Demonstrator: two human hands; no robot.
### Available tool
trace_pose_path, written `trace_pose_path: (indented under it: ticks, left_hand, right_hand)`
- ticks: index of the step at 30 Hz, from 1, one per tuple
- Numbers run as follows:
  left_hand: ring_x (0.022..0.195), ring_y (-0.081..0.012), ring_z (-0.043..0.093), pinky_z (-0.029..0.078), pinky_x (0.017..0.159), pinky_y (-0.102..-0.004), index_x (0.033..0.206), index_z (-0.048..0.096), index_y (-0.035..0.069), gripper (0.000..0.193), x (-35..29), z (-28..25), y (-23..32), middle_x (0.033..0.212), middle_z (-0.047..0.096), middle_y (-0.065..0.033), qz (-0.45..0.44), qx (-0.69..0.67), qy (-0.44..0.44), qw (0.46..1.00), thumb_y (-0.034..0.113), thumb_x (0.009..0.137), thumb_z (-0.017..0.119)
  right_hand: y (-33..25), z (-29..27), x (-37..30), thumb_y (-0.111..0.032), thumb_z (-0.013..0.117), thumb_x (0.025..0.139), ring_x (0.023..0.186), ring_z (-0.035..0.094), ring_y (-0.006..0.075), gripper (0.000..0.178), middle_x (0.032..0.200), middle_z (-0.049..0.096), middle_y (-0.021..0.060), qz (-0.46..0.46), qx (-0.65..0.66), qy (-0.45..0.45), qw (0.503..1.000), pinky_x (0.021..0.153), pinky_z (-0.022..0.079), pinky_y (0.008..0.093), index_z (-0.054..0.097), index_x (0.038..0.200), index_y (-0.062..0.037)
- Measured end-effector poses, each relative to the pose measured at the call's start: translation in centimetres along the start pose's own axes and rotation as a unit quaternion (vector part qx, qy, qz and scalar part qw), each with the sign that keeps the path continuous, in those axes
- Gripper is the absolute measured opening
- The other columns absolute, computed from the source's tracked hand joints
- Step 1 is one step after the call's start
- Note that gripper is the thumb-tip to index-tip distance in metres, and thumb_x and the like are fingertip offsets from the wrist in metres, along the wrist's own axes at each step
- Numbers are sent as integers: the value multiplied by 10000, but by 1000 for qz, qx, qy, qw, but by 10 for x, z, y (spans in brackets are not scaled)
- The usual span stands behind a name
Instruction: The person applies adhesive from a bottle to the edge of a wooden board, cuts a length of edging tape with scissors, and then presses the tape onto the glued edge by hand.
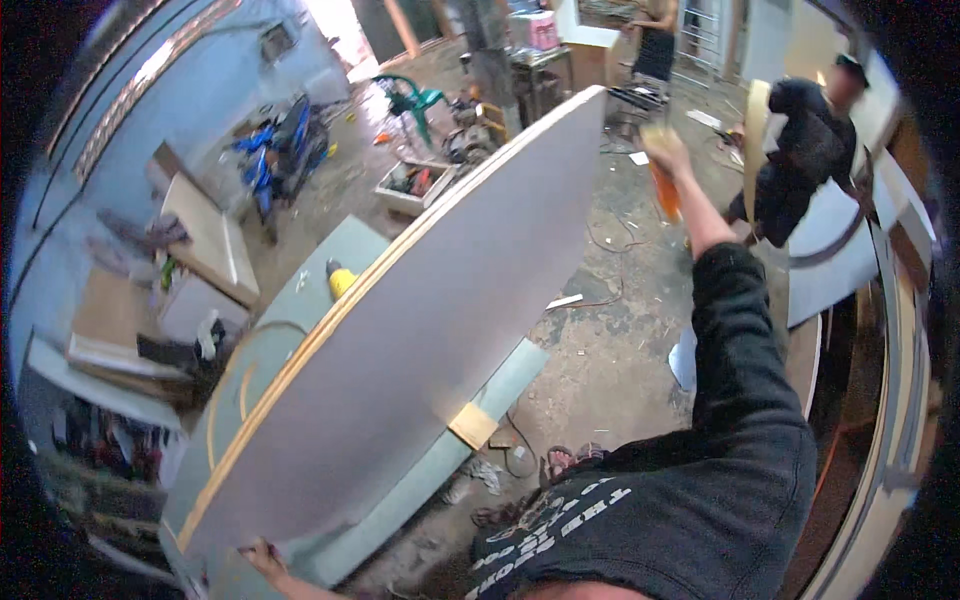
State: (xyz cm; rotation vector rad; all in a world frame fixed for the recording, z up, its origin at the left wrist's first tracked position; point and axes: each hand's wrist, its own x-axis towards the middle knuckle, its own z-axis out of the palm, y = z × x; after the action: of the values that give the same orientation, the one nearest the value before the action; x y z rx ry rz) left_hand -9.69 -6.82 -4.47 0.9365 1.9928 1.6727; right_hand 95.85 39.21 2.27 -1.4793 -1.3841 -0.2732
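A large grey panel (400, 340) with a pale wooden edge stands tilted on a grey-green worktable (515, 370). My left hand (265, 558) is closed at the panel's lower left end, its fingers partly hidden. Out to the right, apart from the panel, my raised right hand (668, 155) is closed around a blurred orange thing (664, 192) with a pale yellowish top; its kind is unclear. A small wooden block (473, 425) sits against the panel's lower edge. Behind the panel lies a yellow power drill (341, 279) on the table.
At the right a person in dark clothes (805, 150) bends near a curved strip (755, 140); another person (655, 45) stands far back. A toolbox (415, 187), a green chair (410, 100) and a blue motorbike (285, 155) are beyond the panel. Cables cross the floor; boards lean left.
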Motion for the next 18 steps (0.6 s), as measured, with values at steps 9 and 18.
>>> trace_pose_path:
  ticks: [9, 18]
  left_hand:
    - [983, -218, 563, 463, 865, -364, 1287, 467, -24, 589, -72, 79, 90, 1078, 583, -84, -36, -21, 53, 998, 169, 795, 728]
    - [731, -102, 580, 476, 671, -255, 917, 703, 54, 284, -58, 102, 134, 818, 656, 8, 179, -125, -134, 967, 168, 694, 836]
  right_hand:
    - [107, -54, -444, -155, 666, 793, 773, 575, 162, 125, 811, 586, 15, 545, 324, -390, 667, 743, 481, 312, 595, 873, -92]
    - [-34, -95, -561, -243, 694, 821, 598, 520, 136, 180, 659, 530, -7, 544, 123, -622, 549, 556, 436, 319, 596, 779, -98]
